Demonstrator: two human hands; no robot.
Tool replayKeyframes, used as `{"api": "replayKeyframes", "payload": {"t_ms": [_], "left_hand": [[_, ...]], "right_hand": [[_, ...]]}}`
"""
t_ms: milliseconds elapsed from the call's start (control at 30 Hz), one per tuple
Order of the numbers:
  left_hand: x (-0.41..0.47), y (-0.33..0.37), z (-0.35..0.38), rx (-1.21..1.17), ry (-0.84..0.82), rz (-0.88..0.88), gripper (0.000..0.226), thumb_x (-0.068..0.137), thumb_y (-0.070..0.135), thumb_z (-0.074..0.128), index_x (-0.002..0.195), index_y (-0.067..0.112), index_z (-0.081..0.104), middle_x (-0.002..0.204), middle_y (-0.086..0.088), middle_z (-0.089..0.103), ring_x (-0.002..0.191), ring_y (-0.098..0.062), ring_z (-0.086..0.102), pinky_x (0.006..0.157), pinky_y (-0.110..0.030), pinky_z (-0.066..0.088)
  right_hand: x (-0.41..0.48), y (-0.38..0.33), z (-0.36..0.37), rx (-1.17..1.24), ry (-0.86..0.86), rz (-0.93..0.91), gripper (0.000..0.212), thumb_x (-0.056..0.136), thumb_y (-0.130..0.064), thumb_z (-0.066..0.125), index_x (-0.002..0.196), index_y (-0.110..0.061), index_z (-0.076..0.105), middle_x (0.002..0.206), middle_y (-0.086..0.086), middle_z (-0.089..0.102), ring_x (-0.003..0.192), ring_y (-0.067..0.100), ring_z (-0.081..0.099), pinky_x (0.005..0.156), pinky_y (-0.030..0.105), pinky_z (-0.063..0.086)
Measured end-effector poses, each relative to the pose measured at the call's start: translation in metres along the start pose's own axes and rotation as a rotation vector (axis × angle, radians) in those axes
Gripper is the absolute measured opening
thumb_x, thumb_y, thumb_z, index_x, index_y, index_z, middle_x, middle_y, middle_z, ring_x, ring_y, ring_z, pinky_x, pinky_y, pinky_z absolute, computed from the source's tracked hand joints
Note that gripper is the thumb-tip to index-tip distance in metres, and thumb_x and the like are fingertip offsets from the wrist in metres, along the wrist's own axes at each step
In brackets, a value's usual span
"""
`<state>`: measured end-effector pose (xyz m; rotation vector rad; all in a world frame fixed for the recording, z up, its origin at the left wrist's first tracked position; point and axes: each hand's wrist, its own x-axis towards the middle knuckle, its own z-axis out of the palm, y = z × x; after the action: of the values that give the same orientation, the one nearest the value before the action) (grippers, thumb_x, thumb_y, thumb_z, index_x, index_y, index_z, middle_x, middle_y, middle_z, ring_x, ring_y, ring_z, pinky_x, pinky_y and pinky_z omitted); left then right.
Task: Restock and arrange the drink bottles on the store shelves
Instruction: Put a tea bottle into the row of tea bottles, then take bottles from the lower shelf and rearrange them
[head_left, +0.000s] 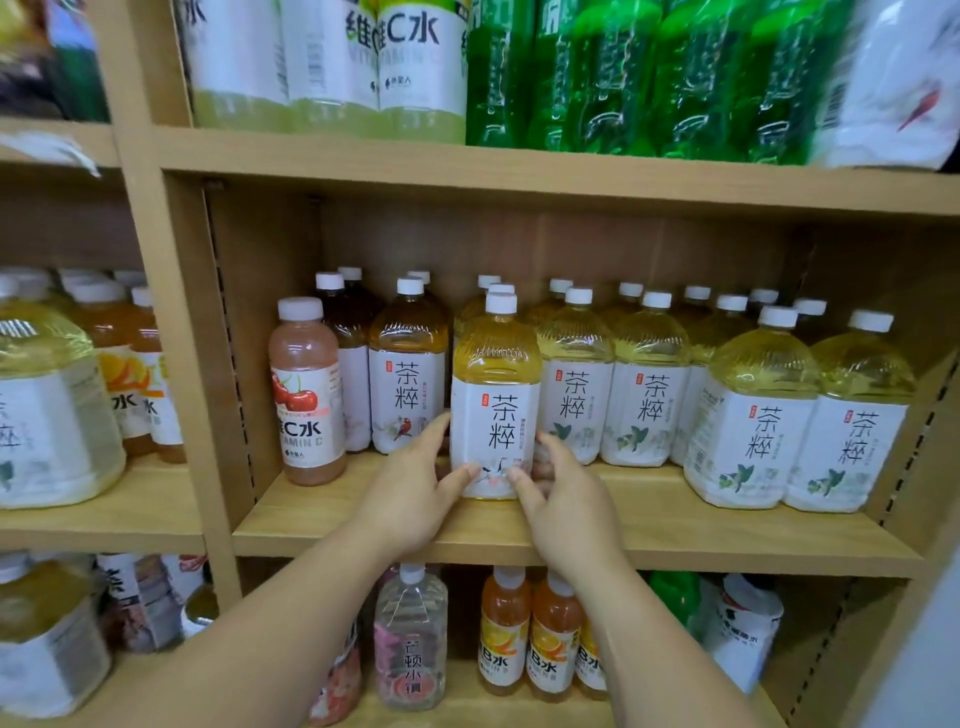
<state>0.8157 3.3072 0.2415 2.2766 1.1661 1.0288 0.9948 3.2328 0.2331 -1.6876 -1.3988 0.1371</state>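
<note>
Tea bottle (496, 405) upright on the middle shelf (675, 540) — my left hand (410, 493) and right hand (566, 499) grip its lower part from either side.

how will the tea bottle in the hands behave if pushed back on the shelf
Likely heavy: the tea bottle looks full nearly to its cap. Its broad squarish base should slide on the shelf, not roll. Being tall, it might tip if pushed high; the left hand and right hand hold it low.
</note>
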Motion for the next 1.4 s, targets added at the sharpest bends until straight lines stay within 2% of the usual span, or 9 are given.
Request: {"api": "replayKeyframes", "payload": {"t_ms": [167, 367, 533, 700, 833, 1033, 1167, 1300, 1400], "left_hand": [[-0.008, -0.003, -0.008, -0.025, 0.044, -0.082, 0.082, 0.093, 0.06, 0.062, 0.161, 0.031, 0.027, 0.155, 0.007, 0.05, 0.128, -0.009, 0.055, 0.108, -0.036, 0.048], [-0.023, 0.002, -0.051, -0.11, 0.075, -0.023, 0.076, 0.089, 0.057, 0.07, 0.155, 0.044, 0.035, 0.149, 0.016, 0.05, 0.12, -0.005, 0.056, 0.103, -0.034, 0.052], [-0.014, 0.039, -0.099, -0.112, 0.111, 0.18, 0.061, 0.091, 0.05, 0.071, 0.144, 0.05, 0.041, 0.133, 0.032, 0.049, 0.12, 0.002, 0.052, 0.085, -0.015, 0.042], [0.001, 0.087, -0.132, -0.056, 0.108, 0.362, 0.067, 0.086, 0.055, 0.069, 0.147, 0.042, 0.044, 0.135, 0.023, 0.051, 0.103, 0.004, 0.054, 0.086, -0.025, 0.049], [0.022, 0.125, -0.146, 0.001, 0.099, 0.544, 0.069, 0.086, 0.056, 0.068, 0.148, 0.037, 0.044, 0.139, 0.018, 0.05, 0.115, -0.004, 0.053, 0.092, -0.027, 0.044], [0.042, 0.185, -0.14, -0.031, 0.089, 0.756, 0.065, 0.088, 0.056, 0.069, 0.145, 0.036, 0.046, 0.132, 0.019, 0.052, 0.11, -0.004, 0.05, 0.089, -0.028, 0.042], [0.056, 0.229, -0.124, -0.037, 0.064, 0.778, 0.067, 0.089, 0.058, 0.067, 0.148, 0.036, 0.043, 0.135, 0.015, 0.052, 0.107, -0.009, 0.056, 0.091, -0.036, 0.049], [0.073, 0.267, -0.101, 0.021, 0.059, 0.742, 0.067, 0.093, 0.056, 0.064, 0.152, 0.034, 0.039, 0.15, 0.005, 0.049, 0.126, -0.021, 0.056, 0.104, -0.047, 0.049], [0.085, 0.292, -0.083, 0.077, 0.104, 0.725, 0.069, 0.094, 0.054, 0.063, 0.154, 0.029, 0.038, 0.153, 0.001, 0.048, 0.135, -0.024, 0.05, 0.11, -0.046, 0.045]], "right_hand": [[0.001, -0.003, -0.015, 0.141, -0.109, 0.086, 0.051, 0.097, -0.043, 0.067, 0.144, -0.035, 0.05, 0.118, -0.022, 0.067, 0.089, -0.014, 0.062, 0.073, 0.011, 0.046], [0.003, -0.025, -0.032, 0.114, -0.105, 0.084, 0.024, 0.096, -0.041, 0.069, 0.114, -0.048, 0.054, 0.105, -0.032, 0.063, 0.098, -0.018, 0.06, 0.072, 0.004, 0.042], [0.008, -0.068, -0.055, 0.081, 0.038, 0.016, 0.049, 0.096, -0.049, 0.066, 0.141, -0.033, 0.055, 0.118, -0.025, 0.058, 0.102, -0.005, 0.056, 0.085, 0.02, 0.046], [0.007, -0.107, -0.097, 0.024, 0.164, -0.04, 0.046, 0.095, -0.05, 0.067, 0.137, -0.033, 0.058, 0.127, -0.016, 0.061, 0.105, -0.003, 0.058, 0.082, 0.023, 0.048], [-0.001, -0.125, -0.145, -0.024, 0.286, -0.025, 0.044, 0.096, -0.048, 0.067, 0.136, -0.031, 0.06, 0.126, -0.012, 0.061, 0.107, 0.007, 0.061, 0.09, 0.033, 0.053], [-0.007, -0.132, -0.208, -0.08, 0.493, -0.005, 0.042, 0.094, -0.049, 0.069, 0.131, -0.03, 0.063, 0.12, -0.009, 0.064, 0.098, -0.001, 0.058, 0.075, 0.017, 0.044], [-0.002, -0.126, -0.249, -0.016, 0.584, 0.0, 0.037, 0.092, -0.048, 0.071, 0.125, -0.031, 0.065, 0.116, -0.007, 0.067, 0.096, 0.0, 0.062, 0.077, 0.024, 0.051], [0.009, -0.111, -0.289, -0.013, 0.618, -0.001, 0.041, 0.091, -0.051, 0.071, 0.127, -0.031, 0.064, 0.114, -0.009, 0.066, 0.103, 0.011, 0.064, 0.088, 0.037, 0.057], [0.024, -0.096, -0.313, -0.015, 0.607, -0.024, 0.033, 0.091, -0.053, 0.069, 0.119, -0.037, 0.06, 0.11, -0.014, 0.063, 0.101, 0.006, 0.062, 0.085, 0.035, 0.055]]}}
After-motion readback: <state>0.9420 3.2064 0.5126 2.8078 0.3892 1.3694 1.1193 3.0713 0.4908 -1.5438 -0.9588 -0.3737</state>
